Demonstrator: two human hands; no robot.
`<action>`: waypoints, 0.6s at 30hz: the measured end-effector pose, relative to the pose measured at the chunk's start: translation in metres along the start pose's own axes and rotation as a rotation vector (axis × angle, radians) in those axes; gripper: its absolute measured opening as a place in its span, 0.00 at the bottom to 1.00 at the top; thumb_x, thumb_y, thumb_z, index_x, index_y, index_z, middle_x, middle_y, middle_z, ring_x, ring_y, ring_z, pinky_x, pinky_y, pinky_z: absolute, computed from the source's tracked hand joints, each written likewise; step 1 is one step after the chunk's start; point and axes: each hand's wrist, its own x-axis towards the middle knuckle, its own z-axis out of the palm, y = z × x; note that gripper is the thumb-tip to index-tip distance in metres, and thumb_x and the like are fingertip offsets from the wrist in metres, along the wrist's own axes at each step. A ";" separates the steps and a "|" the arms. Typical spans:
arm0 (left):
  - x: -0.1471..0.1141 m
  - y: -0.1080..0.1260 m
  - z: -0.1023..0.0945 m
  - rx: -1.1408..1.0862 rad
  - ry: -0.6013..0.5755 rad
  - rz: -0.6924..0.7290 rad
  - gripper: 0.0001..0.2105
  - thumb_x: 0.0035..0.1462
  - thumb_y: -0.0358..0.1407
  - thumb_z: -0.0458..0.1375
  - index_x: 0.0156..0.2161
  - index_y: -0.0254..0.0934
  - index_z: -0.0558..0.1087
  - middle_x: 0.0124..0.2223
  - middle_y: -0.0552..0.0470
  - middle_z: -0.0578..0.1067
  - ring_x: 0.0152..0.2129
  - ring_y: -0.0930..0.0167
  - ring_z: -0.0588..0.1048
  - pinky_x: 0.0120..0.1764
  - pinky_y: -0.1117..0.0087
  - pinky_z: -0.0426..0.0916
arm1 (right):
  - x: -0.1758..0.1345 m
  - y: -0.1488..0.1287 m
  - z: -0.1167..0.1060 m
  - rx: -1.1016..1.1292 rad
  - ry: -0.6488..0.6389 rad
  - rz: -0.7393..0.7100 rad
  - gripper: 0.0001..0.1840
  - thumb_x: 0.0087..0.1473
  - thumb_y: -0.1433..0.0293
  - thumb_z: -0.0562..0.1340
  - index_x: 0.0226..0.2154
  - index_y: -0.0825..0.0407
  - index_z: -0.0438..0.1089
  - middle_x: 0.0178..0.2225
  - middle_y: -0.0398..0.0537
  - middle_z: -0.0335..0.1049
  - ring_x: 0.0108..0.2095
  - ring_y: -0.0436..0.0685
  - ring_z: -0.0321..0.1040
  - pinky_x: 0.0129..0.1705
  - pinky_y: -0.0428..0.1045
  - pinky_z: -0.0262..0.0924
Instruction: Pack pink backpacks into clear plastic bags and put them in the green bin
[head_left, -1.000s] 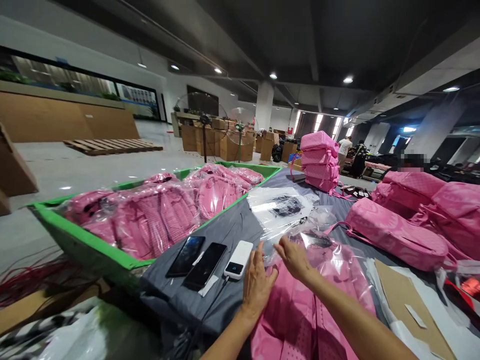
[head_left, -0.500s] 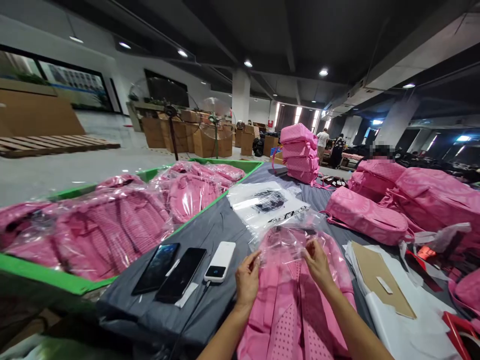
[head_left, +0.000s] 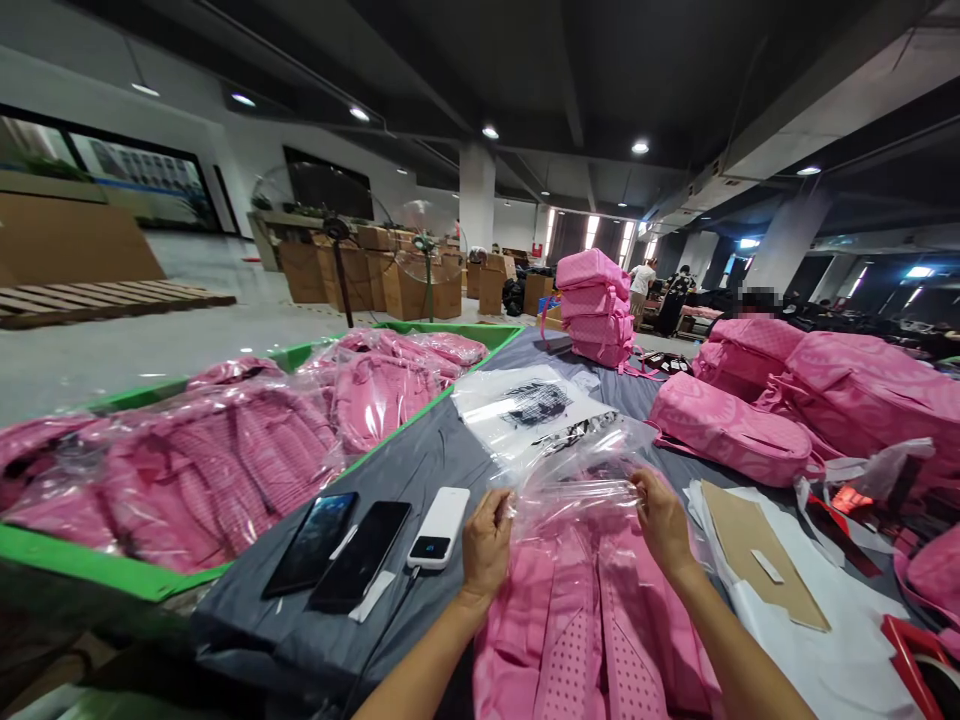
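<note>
And here are both hands on the clear plastic film (head_left: 574, 492), the left hand (head_left: 486, 545) pinching one end of its gathered edge, the right hand (head_left: 664, 520) gripping the other, with a shiny band stretched between them! Right beneath lies the pink backpack (head_left: 571, 620), straps up on the tabletop (head_left: 416, 440), its lower part running between the forearms. The step in hand looks to be handling the film's edge across the backpack's top; whether it is being folded or opened out, I cannot tell. The next move seems to call for an even pull, both ends level, without snagging the straps. Just left of the left hand sits a white power bank (head_left: 440, 525), easily nudged by that elbow. Beyond the hands, a printed plastic sheet (head_left: 532, 400) lies flat; to the right hand's right, brown cardboard (head_left: 765, 560) rests over white sheets.
</note>
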 end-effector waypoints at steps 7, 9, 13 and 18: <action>0.026 -0.028 -0.011 0.309 0.023 0.263 0.14 0.68 0.36 0.47 0.31 0.41 0.70 0.29 0.53 0.76 0.26 0.68 0.74 0.30 0.71 0.63 | -0.031 0.005 -0.018 -0.581 -0.289 -0.281 0.08 0.54 0.77 0.62 0.35 0.48 0.72 0.34 0.48 0.77 0.32 0.59 0.75 0.29 0.48 0.54; 0.026 -0.030 -0.014 0.343 -0.028 0.389 0.14 0.68 0.35 0.48 0.31 0.40 0.70 0.27 0.53 0.75 0.24 0.69 0.73 0.28 0.70 0.61 | -0.037 0.015 -0.033 -0.694 -0.306 -0.220 0.12 0.54 0.80 0.59 0.36 0.49 0.73 0.37 0.52 0.78 0.36 0.60 0.76 0.31 0.48 0.56; 0.018 -0.026 -0.021 0.375 -0.228 0.773 0.16 0.70 0.35 0.49 0.27 0.40 0.68 0.22 0.55 0.71 0.20 0.71 0.70 0.27 0.69 0.59 | -0.040 0.046 -0.074 -0.540 -0.359 0.233 0.08 0.54 0.73 0.59 0.35 0.49 0.73 0.35 0.49 0.78 0.32 0.58 0.74 0.28 0.47 0.54; 0.014 -0.022 -0.028 0.470 -0.431 1.212 0.09 0.67 0.36 0.51 0.34 0.38 0.68 0.28 0.52 0.74 0.23 0.69 0.72 0.28 0.67 0.62 | -0.086 0.072 -0.084 0.093 -0.480 0.670 0.15 0.44 0.58 0.61 0.31 0.51 0.73 0.25 0.47 0.74 0.26 0.60 0.71 0.28 0.50 0.61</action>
